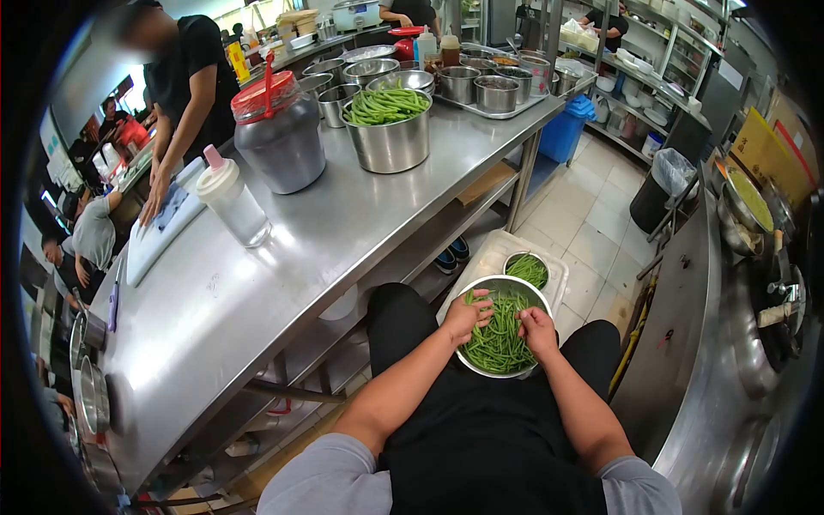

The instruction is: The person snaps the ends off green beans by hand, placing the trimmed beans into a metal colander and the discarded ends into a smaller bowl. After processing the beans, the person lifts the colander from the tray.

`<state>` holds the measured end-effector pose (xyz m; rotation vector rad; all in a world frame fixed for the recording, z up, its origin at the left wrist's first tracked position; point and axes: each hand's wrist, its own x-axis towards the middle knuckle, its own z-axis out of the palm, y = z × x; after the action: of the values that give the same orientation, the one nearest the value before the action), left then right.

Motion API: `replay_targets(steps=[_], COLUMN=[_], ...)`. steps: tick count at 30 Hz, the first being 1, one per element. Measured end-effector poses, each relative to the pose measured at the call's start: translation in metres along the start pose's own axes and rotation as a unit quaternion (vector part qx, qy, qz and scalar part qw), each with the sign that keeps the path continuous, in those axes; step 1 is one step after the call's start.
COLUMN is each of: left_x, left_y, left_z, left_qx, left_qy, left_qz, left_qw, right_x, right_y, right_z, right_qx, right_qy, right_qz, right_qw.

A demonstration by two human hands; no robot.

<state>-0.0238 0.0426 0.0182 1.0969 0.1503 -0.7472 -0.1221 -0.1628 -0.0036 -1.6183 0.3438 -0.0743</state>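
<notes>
A steel bowl full of long green beans sits between my knees. Over its left side is my left hand, its fingers curled loosely around a few green beans whose ends show by the fingers. Thumb and fingertips of my right hand are pinched together at the bowl's right side, on what looks like a green bean, mostly hidden by the fingers. Just beyond the bowl, a smaller steel pot holds more green beans. It stands on a whitish plastic tray.
On the steel table to my left stand a pot heaped with beans, a red-lidded container and a clear bottle. A co-worker's hand rests at a white cutting board. A stove counter runs along my right.
</notes>
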Motion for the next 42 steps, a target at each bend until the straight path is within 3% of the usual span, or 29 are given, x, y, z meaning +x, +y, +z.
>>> replay_targets(steps=[4,6,10,12,13,14,16,17,19,22,24,26,27,28,31,33,39,42], left_x=[-0.001,0.004,0.018,0.020,0.016,0.024,0.007,0.002,0.002,0.015,0.011,0.001,-0.002,-0.005,-0.010,-0.005,0.006,0.009], left_y=[0.001,-0.001,-0.011,-0.011,-0.007,-0.009,-0.004,0.003,0.004,-0.006,-0.004,-0.003,0.000,0.003,-0.003,-0.005,-0.006,-0.013], left_z=[0.001,0.000,-0.008,-0.012,-0.012,-0.018,-0.010,-0.005,-0.003,-0.009,0.000,0.009,0.012,0.016,0.017,0.017,0.023,0.024], left_qx=[0.038,0.049,0.011,0.004,-0.010,-0.089,-0.082,-0.096,-0.101,-0.070,-0.013,-0.018,-0.022,-0.028,0.004,0.030,-0.011,0.058], left_qy=[-0.024,-0.020,-0.006,0.015,0.013,0.005,-0.017,-0.028,-0.014,0.000,0.024,0.016,0.024,0.031,0.042,-0.032,-0.052,-0.069], left_qz=[0.015,0.019,0.040,0.038,0.030,0.012,0.054,0.056,0.031,0.018,0.025,0.000,-0.030,-0.042,-0.062,-0.061,-0.036,-0.030], left_qw=[0.999,0.998,0.999,0.999,0.999,0.996,0.995,0.993,0.994,0.997,0.999,1.000,0.999,0.998,0.997,0.997,0.998,0.995], right_x=[0.001,-0.015,-0.023,0.019,0.036,0.039,0.046,0.044,0.043,0.035,0.046,0.040,0.033,0.030,0.039,0.043,0.030,0.036], right_y=[-0.012,-0.045,-0.039,-0.001,-0.026,-0.085,-0.168,-0.190,-0.223,-0.206,-0.138,-0.068,-0.045,-0.035,-0.036,-0.030,-0.030,-0.009], right_z=[0.015,0.021,0.030,0.017,0.006,-0.008,-0.036,-0.042,-0.055,-0.051,-0.044,-0.028,-0.021,-0.012,-0.005,-0.008,-0.014,-0.010], right_qx=[-0.068,-0.244,-0.281,-0.313,-0.241,-0.235,-0.116,-0.117,-0.079,-0.151,-0.227,-0.115,-0.165,-0.086,-0.018,0.006,-0.178,-0.144], right_qy=[0.067,0.043,0.017,0.128,0.206,0.271,0.270,0.281,0.214,0.169,0.135,0.061,0.046,0.034,-0.011,-0.029,-0.186,-0.214], right_qz=[-0.106,-0.235,-0.318,-0.277,-0.139,-0.163,-0.273,-0.273,-0.388,-0.338,-0.297,-0.220,-0.080,-0.049,-0.084,-0.091,-0.085,-0.043], right_qw=[0.990,0.940,0.905,0.899,0.938,0.919,0.916,0.913,0.893,0.914,0.918,0.967,0.982,0.994,0.996,0.995,0.963,0.965])
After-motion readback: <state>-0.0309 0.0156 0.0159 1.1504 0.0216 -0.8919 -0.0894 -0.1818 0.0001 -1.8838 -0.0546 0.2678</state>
